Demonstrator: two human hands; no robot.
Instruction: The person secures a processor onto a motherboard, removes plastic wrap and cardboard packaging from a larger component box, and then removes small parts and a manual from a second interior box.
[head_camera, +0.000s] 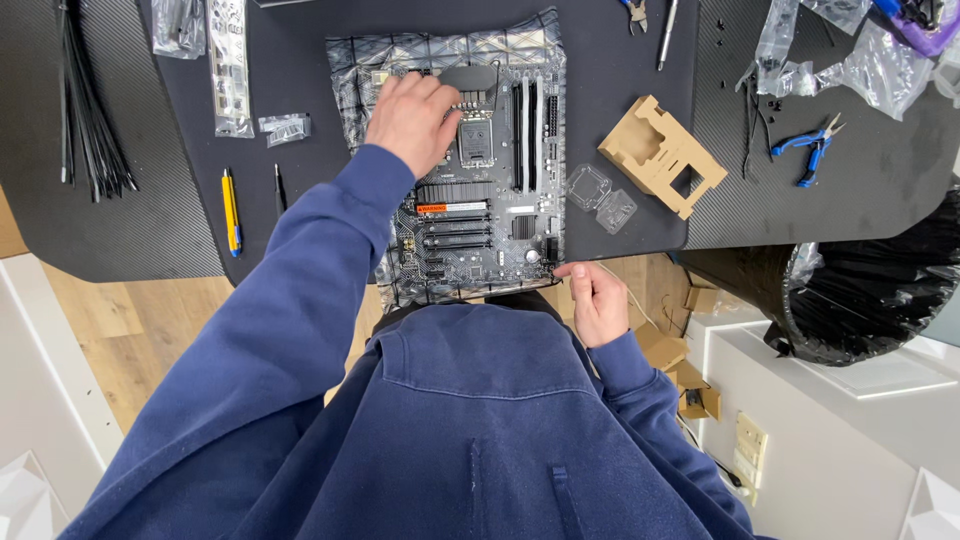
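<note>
Your left hand (410, 120) lies flat on the upper left of the black rectangular motherboard (485, 190), fingers spread loosely, gripping nothing. The board sits mid-desk on a crinkled grey checked antistatic bag (440, 50), itself on the black carbon-weave desk (130, 230). Your right hand (597, 300) is at the board's lower right corner, fingers curled; whether they pinch anything, I cannot tell. A tan cut cardboard insert (662, 152) and a clear plastic socket cover (600, 197) lie just right of the board. A yellow pen (231, 211) lies left.
</note>
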